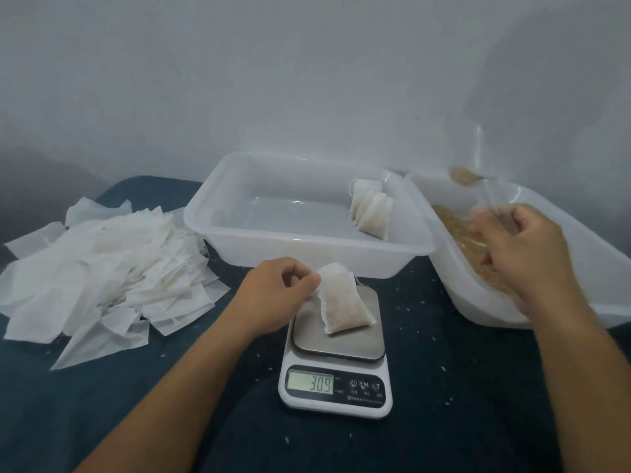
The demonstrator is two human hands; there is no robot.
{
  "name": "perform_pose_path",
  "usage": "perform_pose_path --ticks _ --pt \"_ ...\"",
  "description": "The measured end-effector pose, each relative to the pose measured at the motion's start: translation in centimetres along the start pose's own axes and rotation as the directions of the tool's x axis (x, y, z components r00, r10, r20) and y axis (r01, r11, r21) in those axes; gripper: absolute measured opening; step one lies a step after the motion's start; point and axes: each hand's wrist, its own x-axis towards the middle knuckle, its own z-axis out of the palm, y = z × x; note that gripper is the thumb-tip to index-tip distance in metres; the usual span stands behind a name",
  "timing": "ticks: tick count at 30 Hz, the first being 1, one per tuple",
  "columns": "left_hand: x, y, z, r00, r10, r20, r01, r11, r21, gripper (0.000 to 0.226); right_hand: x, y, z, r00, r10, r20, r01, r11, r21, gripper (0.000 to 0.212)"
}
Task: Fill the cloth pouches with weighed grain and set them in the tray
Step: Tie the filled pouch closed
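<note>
A filled white cloth pouch stands on the steel platform of a white kitchen scale, whose display reads 309. My left hand pinches the pouch's top left corner. My right hand hovers over the grain tub on the right and holds a clear plastic scoop with some grain at its far end; the scoop is blurred. In the clear tray behind the scale, two filled pouches lean at the right end.
A heap of empty white pouches lies on the left of the dark blue table cover. Loose grains are scattered over the cover around the scale. A pale wall rises close behind the tray and tub.
</note>
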Motion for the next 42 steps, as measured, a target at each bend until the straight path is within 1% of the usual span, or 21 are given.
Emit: perform_pose_path --ticks 2,5,8,11,14,17,21,23,26,30,31,32,33,34,35,36,37,38,39,41,42 --pt "-0.1 0.2 0.1 1.000 0.006 -0.012 -0.006 0.999 0.038 0.013 1.5 0.1 -2.3 1.000 0.024 0.013 -0.023 0.996 -0.087 0.033" --pt "-0.3 0.4 0.3 0.997 -0.009 -0.076 0.017 0.995 0.099 0.012 4.0 1.7 -4.7 0.991 0.100 0.086 -0.068 0.946 -0.317 0.042" --pt "-0.4 0.4 0.3 0.998 -0.029 -0.049 0.032 0.997 0.068 0.015 5.5 3.8 -5.0 0.963 0.202 0.177 -0.060 0.806 -0.589 0.039" --pt "-0.5 0.6 0.8 0.999 -0.027 -0.022 0.029 0.994 0.101 0.015 6.1 5.4 -4.1 0.905 0.345 0.247 -0.045 0.656 -0.753 0.046" --pt "-0.6 0.8 1.4 0.999 -0.033 -0.034 0.035 0.999 0.040 0.011 6.4 6.1 -3.3 0.867 0.408 0.285 -0.013 0.591 -0.806 0.052" --pt "-0.6 1.1 1.7 0.999 -0.025 -0.041 0.024 0.999 -0.037 0.012 6.6 6.1 -2.5 0.841 0.431 0.327 0.064 0.521 -0.851 0.054" --pt "-0.8 1.5 2.1 0.999 0.018 -0.047 -0.023 0.995 -0.093 0.013 6.8 6.2 -1.6 0.832 0.418 0.365 0.159 0.452 -0.878 0.047" --pt "-1.0 1.8 2.1 0.995 0.075 -0.058 -0.082 0.988 -0.134 0.013 6.9 6.4 -1.4 0.834 0.406 0.375 0.186 0.432 -0.882 0.043" --pt "-1.4 2.2 1.9 0.973 0.213 -0.087 -0.224 0.963 -0.147 0.009 7.1 6.5 -1.3 0.828 0.397 0.396 0.223 0.415 -0.882 0.036" --pt "-1.9 2.8 1.9 0.939 0.329 -0.101 -0.341 0.930 -0.136 0.008 6.5 5.9 -1.3 0.827 0.394 0.401 0.236 0.405 -0.883 0.036" --pt "-2.0 2.9 1.9 0.931 0.350 -0.102 -0.362 0.923 -0.133 0.010 6.1 5.3 -1.4 0.847 0.366 0.386 0.230 0.404 -0.886 0.038" --pt "-2.0 3.0 1.9 0.924 0.368 -0.103 -0.379 0.917 -0.127 0.011 5.6 4.6 -1.5 0.883 0.294 0.365 0.225 0.418 -0.880 0.039" --pt "-2.1 3.0 1.9 0.918 0.383 -0.105 -0.394 0.912 -0.118 0.011 5.0 3.7 -1.4 0.924 0.184 0.336 0.216 0.474 -0.854 0.039" --pt "-2.1 3.0 1.9 0.912 0.395 -0.107 -0.406 0.908 -0.108 0.012 4.1 2.5 -1.4 0.952 0.055 0.301 0.215 0.582 -0.784 0.035" --pt "-2.1 3.0 1.9 0.909 0.403 -0.109 -0.414 0.905 -0.099 0.012 3.1 1.2 -1.4 0.957 -0.085 0.278 0.254 0.712 -0.654 0.026" --pt "-2.1 3.0 1.9 0.906 0.409 -0.111 -0.419 0.904 -0.092 0.012 1.9 -0.2 -1.3 0.936 -0.218 0.277 0.330 0.821 -0.467 0.016" --pt "-2.1 3.0 2.0 0.904 0.412 -0.112 -0.422 0.902 -0.087 0.012 0.4 -1.9 -1.2 0.895 -0.326 0.305 0.410 0.870 -0.274 0.013" --pt "-2.1 3.0 2.0 0.903 0.414 -0.116 -0.424 0.901 -0.085 0.011 -1.0 -3.4 -1.0 0.834 -0.416 0.363 0.488 0.863 -0.133 0.015" --pt "-2.1 3.0 2.0 0.902 0.415 -0.118 -0.425 0.901 -0.088 0.010 -2.1 -4.4 -0.7 0.757 -0.484 0.439 0.564 0.823 -0.065 0.018" --pt "-2.2 3.0 2.0 0.905 0.409 -0.118 -0.421 0.902 -0.098 0.010 -3.3 -5.4 0.5 0.613 -0.515 0.599 0.693 0.714 -0.097 0.026" --pt "-2.2 3.1 2.0 0.906 0.408 -0.114 -0.419 0.903 -0.099 0.009 -3.5 -5.4 1.1 0.570 -0.485 0.663 0.725 0.677 -0.129 0.030"
